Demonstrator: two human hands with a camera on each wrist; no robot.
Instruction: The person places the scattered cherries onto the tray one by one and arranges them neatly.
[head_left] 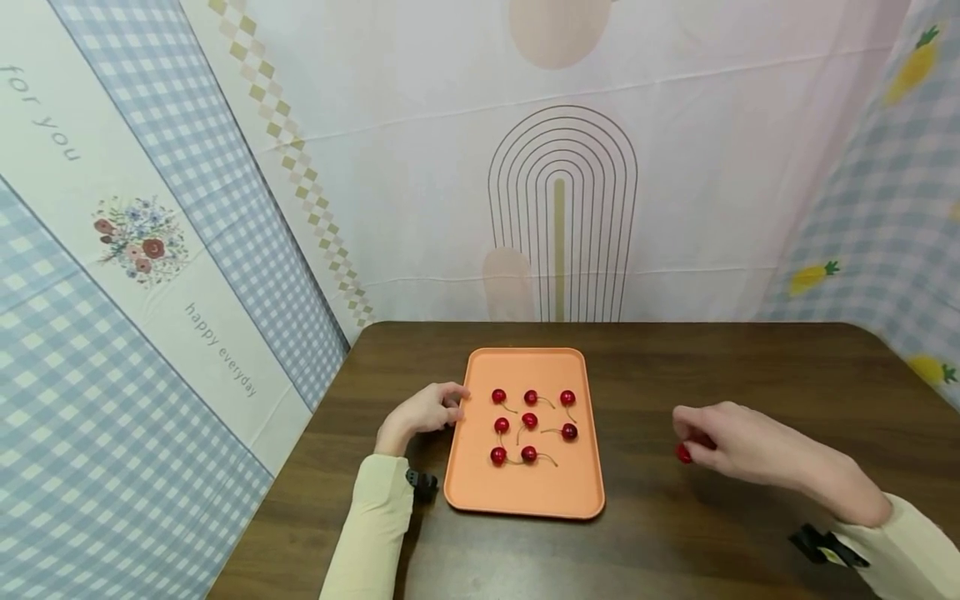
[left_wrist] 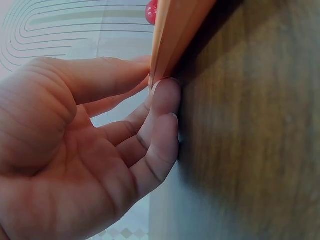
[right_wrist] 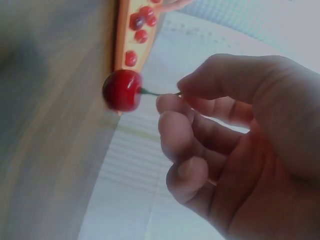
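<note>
An orange tray (head_left: 525, 492) lies on the dark wooden table with several red cherries (head_left: 529, 421) spread in rough rows, their thin stems showing. My left hand (head_left: 423, 411) holds the tray's left edge; in the left wrist view its thumb (left_wrist: 112, 77) is at the rim and the other fingertips are against the outer side. Right of the tray, my right hand (head_left: 750, 442) pinches the stem of one more cherry (right_wrist: 121, 90) between thumb and forefinger. That cherry hangs close over the table, below the fingers in the head view.
The brown table (head_left: 652, 542) reaches out on both sides of the tray. Behind it hangs a pale cloth (head_left: 420, 192) with arch patterns, and a blue checked cloth (head_left: 112, 358) covers the left side. A dark strap (head_left: 828, 546) sits on the right sleeve.
</note>
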